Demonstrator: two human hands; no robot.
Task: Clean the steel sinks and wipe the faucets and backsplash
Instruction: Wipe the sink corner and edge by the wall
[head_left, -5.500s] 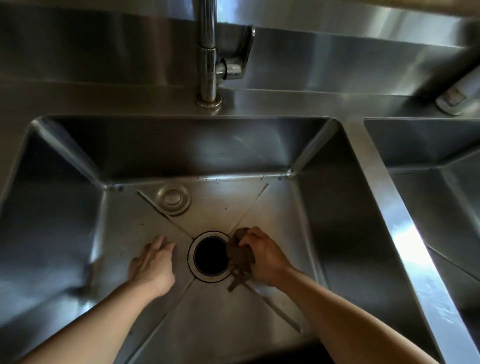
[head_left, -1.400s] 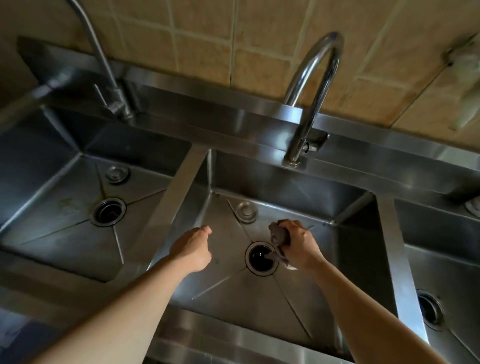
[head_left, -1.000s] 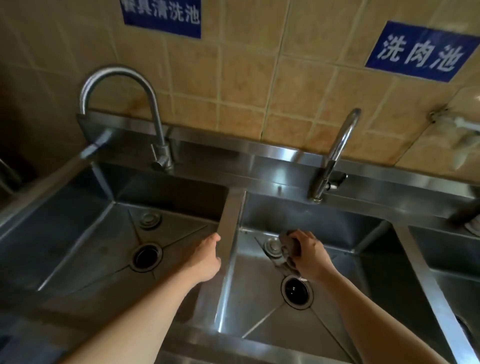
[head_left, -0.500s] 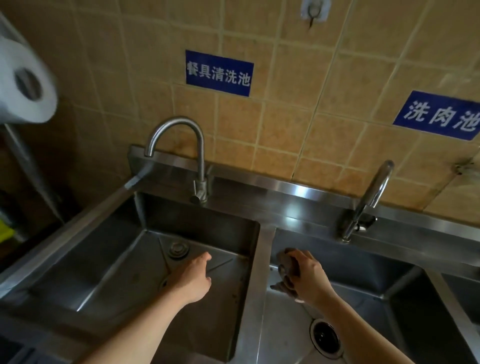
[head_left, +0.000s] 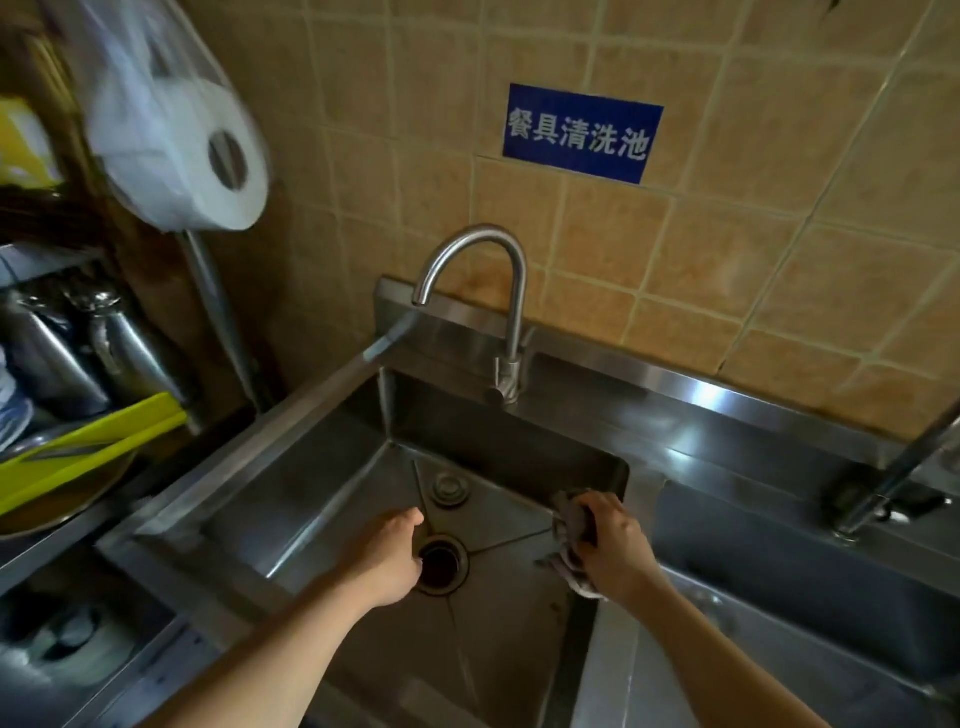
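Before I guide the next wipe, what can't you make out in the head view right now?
- Second faucet: spout cut off by the right edge.
- Drain: left hand covers its left side.
- Cloth: right hand hides most of it.
- Paper roll: motion-blurred.

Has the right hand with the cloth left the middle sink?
Yes. The right hand, gripping the cloth, moved left across the divider into the left sink.

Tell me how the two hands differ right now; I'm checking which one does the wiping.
The right hand grips a grey cloth, fingers curled round it; the left hand holds nothing. The right hand is at the sink's right edge beside the divider; the left hand hangs above the drain, partly hiding it. Both are bare and reach into the same sink.
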